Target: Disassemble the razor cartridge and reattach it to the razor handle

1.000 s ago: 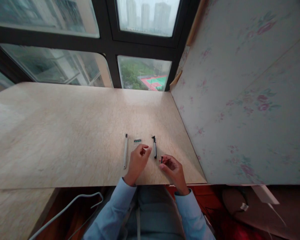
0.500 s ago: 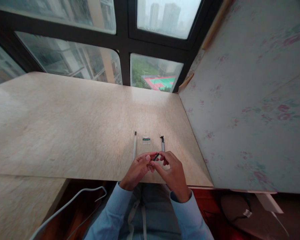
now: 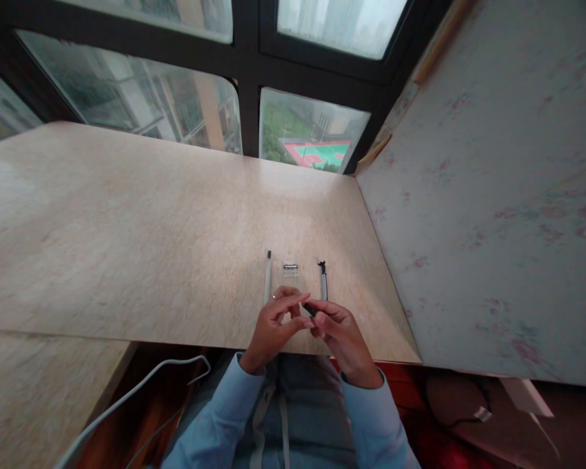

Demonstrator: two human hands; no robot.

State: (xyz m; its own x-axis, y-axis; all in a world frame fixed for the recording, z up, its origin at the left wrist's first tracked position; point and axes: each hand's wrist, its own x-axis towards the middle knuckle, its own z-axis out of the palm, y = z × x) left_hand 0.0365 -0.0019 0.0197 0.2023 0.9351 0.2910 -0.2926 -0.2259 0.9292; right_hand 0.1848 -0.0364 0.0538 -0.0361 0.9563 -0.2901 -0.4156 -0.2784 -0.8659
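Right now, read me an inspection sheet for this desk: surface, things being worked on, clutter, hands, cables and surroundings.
Surface: beige stone-patterned desk, items grouped near its front edge.
Job's things: small dark part pinched between the fingertips of both hands; white rod, small clear packet and black-tipped stick lie side by side just beyond.
Clutter: nothing seen.
Hands: left hand and right hand both closed on the part, over the desk's front edge.
Cables: white cable loops below the desk on the left.
Surroundings: window behind the desk; floral wall panel on the right.
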